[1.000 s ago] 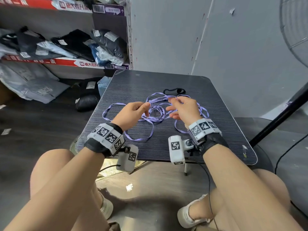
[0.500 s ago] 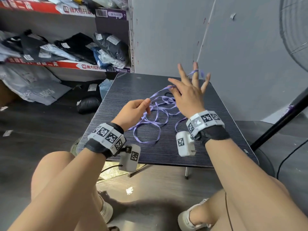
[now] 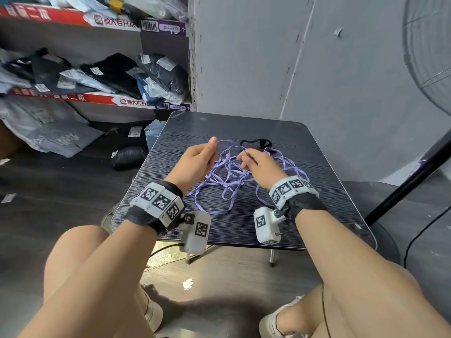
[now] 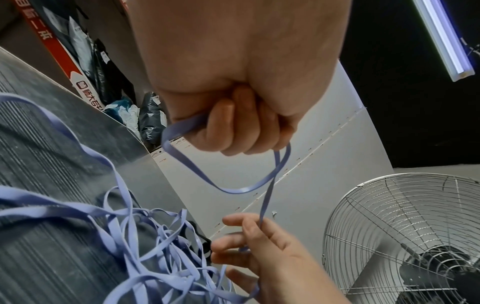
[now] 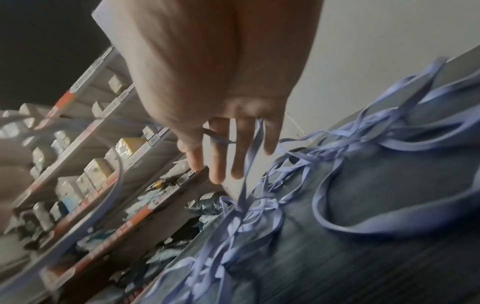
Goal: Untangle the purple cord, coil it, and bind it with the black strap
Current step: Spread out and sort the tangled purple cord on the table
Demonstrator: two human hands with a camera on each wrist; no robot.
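The purple cord (image 3: 229, 178) lies in a loose tangle on the middle of the dark table (image 3: 322, 215). Just behind it lies the black strap (image 3: 256, 142), touched by neither hand. My left hand (image 3: 210, 152) is closed in a fist round a strand of cord, thumb pointing up, at the tangle's left. In the left wrist view, a loop of cord (image 4: 233, 190) hangs from the left hand (image 4: 233, 131) and runs down to my right hand (image 4: 255, 244). My right hand (image 3: 244, 158) pinches that strand just above the tangle. The right wrist view is blurred; cord (image 5: 249, 156) runs between the fingers (image 5: 217, 162).
Shelves (image 3: 97, 98) with bagged clothes stand to the left, with more bags on the floor (image 3: 48, 132). A standing fan (image 3: 432, 57) and a black slanted pole (image 3: 402, 189) are on the right. A grey wall is right behind the table. My knees are under its near edge.
My right hand, raised with spread fingers half a second ago, has come back down to the tangle. My left hand has shifted forward and up, still gripping the cord.
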